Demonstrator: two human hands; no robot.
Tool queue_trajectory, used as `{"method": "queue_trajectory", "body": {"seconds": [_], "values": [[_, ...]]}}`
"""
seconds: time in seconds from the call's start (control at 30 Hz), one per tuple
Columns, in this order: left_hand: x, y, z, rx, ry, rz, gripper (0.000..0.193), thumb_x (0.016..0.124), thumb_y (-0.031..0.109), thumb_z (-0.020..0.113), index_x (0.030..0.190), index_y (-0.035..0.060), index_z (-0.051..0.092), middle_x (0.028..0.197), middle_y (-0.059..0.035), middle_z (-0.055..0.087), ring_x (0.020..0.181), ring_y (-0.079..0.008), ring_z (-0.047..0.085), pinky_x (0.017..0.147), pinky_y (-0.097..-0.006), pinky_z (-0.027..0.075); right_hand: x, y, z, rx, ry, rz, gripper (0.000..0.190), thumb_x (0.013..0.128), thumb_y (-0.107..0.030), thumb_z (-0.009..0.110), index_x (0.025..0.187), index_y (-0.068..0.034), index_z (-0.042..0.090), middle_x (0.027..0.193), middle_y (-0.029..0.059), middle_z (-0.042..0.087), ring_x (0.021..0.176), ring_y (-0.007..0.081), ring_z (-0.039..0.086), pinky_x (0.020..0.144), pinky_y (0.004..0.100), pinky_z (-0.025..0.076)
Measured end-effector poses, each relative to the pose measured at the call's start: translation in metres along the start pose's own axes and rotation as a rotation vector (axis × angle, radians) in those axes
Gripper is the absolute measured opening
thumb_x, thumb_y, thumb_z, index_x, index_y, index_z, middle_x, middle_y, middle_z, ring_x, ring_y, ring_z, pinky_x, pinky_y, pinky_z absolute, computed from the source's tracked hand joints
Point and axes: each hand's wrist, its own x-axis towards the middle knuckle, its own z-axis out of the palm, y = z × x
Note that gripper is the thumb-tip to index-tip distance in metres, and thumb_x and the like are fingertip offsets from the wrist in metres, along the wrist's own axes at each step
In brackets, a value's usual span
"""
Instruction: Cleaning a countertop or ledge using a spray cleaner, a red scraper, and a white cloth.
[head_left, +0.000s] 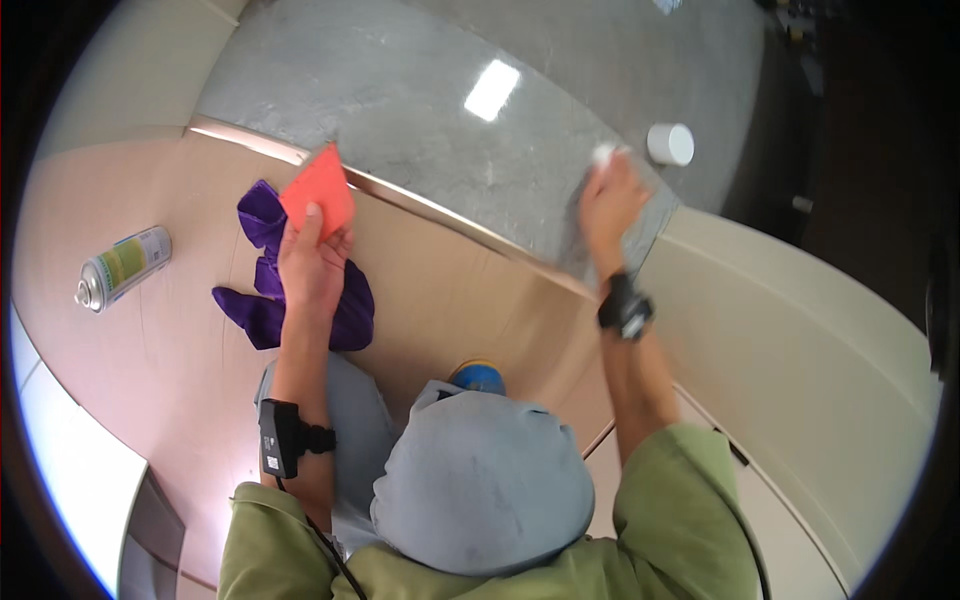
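Note:
A flat orange-red piece (319, 191), like a plastic scraper, is gripped between the thumb and fingers of my left hand (315, 251). Beneath that hand a crumpled purple cloth (352, 315) lies on the wood-look floor (442, 285). My right hand (611, 199) is blurred and reaches over the glossy grey floor (420, 97). Its fingers are closed on a small white thing (603, 154), too blurred to name. Just beyond, to the right, is a white cylinder (670, 144) on the grey surface.
A spray can (124, 268) lies on its side at the left. A metal edge strip (450, 221) separates the two floors. Cream-coloured walls (780, 307) flank the opening. My blue shoe tip (478, 376) shows ahead of my bent knee (484, 480).

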Motion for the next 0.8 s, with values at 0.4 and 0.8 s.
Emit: {"method": "queue_trajectory", "body": {"seconds": [0.4,0.8], "values": [[0.002,-0.001,0.013,-0.011,-0.014,-0.068,0.022,0.092,0.023,0.052,0.11,0.0097,0.051,0.095,-0.0023,0.062,0.079,-0.0113,0.061,0.066,-0.0237,0.05,0.026,-0.062,0.029,0.116,0.091,0.018,0.034,0.081,-0.018,0.057,0.114,-0.008,0.058,0.114,0.0115,0.058,0.098,0.0328,0.051,0.082,0.048,0.039],[-0.003,-0.005,0.019,0.041,-0.083,-0.074,0.023,0.092,0.023,0.053,0.111,0.01,0.051,0.096,-0.002,0.062,0.078,-0.0111,0.061,0.066,-0.0237,0.05,0.035,0.003,0.006,-0.061,-0.094,0.2,0.031,0.081,-0.022,0.056,0.108,-0.007,0.06,0.116,0.0077,0.058,0.096,0.0332,0.049,0.077,0.045,0.042]]}}
